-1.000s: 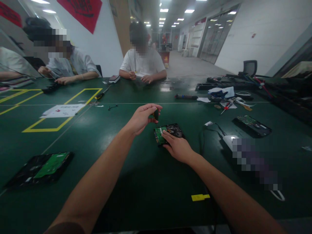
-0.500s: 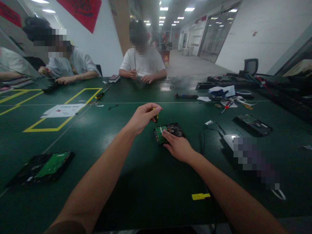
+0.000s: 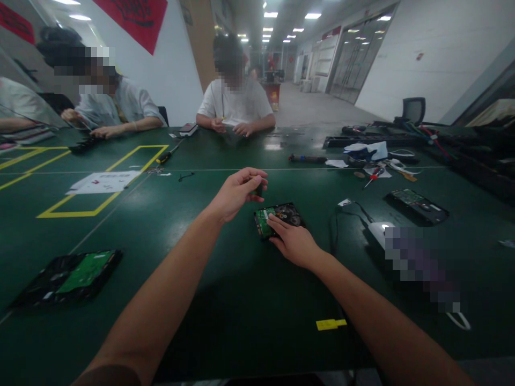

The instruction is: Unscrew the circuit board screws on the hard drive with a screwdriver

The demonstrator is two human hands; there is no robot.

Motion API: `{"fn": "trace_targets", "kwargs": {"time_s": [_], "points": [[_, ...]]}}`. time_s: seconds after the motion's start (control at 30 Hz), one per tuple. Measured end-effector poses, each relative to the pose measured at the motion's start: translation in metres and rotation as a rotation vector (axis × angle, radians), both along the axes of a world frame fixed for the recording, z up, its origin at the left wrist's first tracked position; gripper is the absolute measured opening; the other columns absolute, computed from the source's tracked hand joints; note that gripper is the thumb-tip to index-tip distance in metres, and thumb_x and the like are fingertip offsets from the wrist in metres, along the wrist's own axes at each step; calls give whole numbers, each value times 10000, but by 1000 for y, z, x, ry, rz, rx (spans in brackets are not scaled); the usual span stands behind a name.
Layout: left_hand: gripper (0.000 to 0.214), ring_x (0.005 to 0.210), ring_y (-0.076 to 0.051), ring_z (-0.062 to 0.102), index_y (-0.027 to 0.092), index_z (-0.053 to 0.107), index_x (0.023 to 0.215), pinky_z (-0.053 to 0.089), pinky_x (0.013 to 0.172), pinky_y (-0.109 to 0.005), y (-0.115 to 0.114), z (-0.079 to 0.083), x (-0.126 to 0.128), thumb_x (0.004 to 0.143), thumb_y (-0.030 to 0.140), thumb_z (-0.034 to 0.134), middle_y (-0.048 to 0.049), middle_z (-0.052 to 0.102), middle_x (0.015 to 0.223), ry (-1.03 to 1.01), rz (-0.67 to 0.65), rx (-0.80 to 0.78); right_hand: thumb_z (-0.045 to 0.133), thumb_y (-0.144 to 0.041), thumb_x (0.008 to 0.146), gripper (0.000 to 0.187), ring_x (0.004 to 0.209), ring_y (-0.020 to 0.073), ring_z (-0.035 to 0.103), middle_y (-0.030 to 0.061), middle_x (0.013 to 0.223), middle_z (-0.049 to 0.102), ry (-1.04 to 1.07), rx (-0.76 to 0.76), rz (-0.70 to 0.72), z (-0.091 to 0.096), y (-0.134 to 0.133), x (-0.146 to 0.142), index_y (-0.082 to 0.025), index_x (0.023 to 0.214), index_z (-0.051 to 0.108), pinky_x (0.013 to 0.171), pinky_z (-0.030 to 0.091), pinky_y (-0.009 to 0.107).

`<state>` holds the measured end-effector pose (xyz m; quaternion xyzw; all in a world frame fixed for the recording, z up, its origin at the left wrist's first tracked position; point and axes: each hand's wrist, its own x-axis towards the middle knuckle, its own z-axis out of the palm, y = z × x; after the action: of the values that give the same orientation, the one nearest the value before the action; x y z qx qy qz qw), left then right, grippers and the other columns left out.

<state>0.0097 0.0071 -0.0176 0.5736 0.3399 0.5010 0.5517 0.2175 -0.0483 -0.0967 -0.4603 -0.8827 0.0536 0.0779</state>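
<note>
From my remote seat, at the far left of the bench [image 3: 181, 236] I see one hard drive [image 3: 42, 281], its green circuit board [image 3: 84, 272] set in the black casing. Beyond it a white sheet [image 3: 100, 183] lies partly inside a yellow tape outline [image 3: 66, 216], with a yellow-and-black screwdriver [image 3: 163, 158] near the outline's far corner. My left hand [image 3: 238, 195] is clamped on a small dark handle [image 3: 259, 190], held just above the near-centre drive [image 3: 293, 215]; I can't tell whether its tip touches. That drive lies flat, green board at its left side within the dark casing. My right hand [image 3: 295, 244] lays its fingers on the board, the thumb by the near edge; I cannot tell whether it grips. Farther right are a yellow tag [image 3: 330, 325], a long pale object [image 3: 380, 231], mostly blurred out, and another drive [image 3: 416, 207], its green board in a black casing.
</note>
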Motion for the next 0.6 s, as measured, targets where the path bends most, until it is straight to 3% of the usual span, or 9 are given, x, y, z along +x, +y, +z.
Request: {"fn": "trace_targets", "kwargs": {"time_s": [0.2,0.33,0.6], "points": [[195,931,-198,628,167,709,963,554,670,-294,0,1,0,867,327,653,-93,667,1038,-25,-1,-28,447,-373,982,543,1144,298,647,28,1614,331,3,-12,-1,0,0,0,-253,1510,406,889,561,458],[245,774,-139,588,177,729,905,482,584,-231,0,1,1,824,408,723,-58,661,921,90,66,37,441,-376,984,547,1157,300,641,32,1616,326,18,-19,-2,-1,0,0,-252,1515,396,897,557,469],[281,733,-124,576,191,747,1031,466,577,-225,3,0,-1,858,406,697,-61,667,899,191,75,86,456,-372,980,537,1166,304,636,20,1608,342,28,4,6,-2,0,0,-244,1500,420,922,550,465]]}}
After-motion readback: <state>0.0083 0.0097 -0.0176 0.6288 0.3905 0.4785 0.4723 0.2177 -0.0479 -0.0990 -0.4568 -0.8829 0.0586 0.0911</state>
